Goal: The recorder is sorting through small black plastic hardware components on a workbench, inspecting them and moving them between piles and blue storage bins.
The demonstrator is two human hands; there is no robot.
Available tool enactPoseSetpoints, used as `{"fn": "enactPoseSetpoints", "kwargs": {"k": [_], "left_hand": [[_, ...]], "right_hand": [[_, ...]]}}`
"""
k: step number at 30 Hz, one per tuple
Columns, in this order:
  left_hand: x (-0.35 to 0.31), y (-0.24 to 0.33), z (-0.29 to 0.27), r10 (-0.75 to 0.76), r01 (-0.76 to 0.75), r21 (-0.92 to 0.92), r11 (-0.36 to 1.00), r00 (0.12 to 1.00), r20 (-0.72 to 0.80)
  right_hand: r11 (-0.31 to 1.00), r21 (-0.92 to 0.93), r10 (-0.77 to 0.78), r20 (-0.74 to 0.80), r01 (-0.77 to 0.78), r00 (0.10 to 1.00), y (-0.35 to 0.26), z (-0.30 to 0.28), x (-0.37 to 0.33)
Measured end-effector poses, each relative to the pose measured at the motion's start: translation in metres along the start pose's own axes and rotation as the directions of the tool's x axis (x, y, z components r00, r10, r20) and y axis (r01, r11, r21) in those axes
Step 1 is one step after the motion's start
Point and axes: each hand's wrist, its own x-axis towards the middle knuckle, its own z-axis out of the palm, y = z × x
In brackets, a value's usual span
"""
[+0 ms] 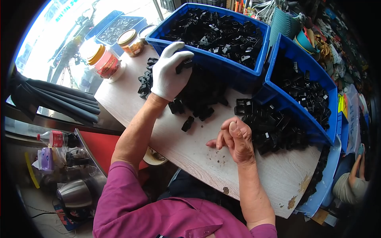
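Observation:
My left hand [170, 75], in a white glove, is at the front wall of the big blue bin. Its fingers are closed around a small black plastic part [184, 65]. Under and beside it spreads a loose pile of black plastic parts [202, 89] on the table. My right hand [237, 142] is bare and hovers over the table's middle. Its fingers are curled in toward the thumb; whether anything sits between them is hidden. Just right of it lies a second heap of the black parts [278, 125]. One single part [187, 123] lies between the hands.
A large blue bin [210, 65] full of black parts stands at the table's [190, 148] back edge. Another blue bin [301, 105], tilted, holds more at right. Jars [105, 63] stand at the far left corner. A kettle [75, 194] is at lower left; another person [353, 178] shows at far right.

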Motion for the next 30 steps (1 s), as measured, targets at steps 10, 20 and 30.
{"fn": "enactPoseSetpoints", "kwargs": {"k": [10, 20, 30], "left_hand": [[-0.016, -0.008, 0.003, -0.052, 0.051, -0.009, 0.999, 0.998, -0.045], [-0.019, -0.005, -0.005, -0.228, 0.203, -0.215, 0.955, 0.969, -0.095], [-0.018, -0.003, -0.005, -0.334, 0.313, -0.214, 0.925, 0.94, -0.067]], "right_hand": [[0.991, -0.076, 0.122, 0.171, -0.11, 0.978, -0.004, -0.01, 0.001], [0.995, -0.061, 0.085, 0.072, -0.081, 0.994, 0.0, -0.002, 0.002], [0.999, 0.028, -0.017, -0.035, 0.018, 0.999, 0.0, 0.003, -0.001]]}}
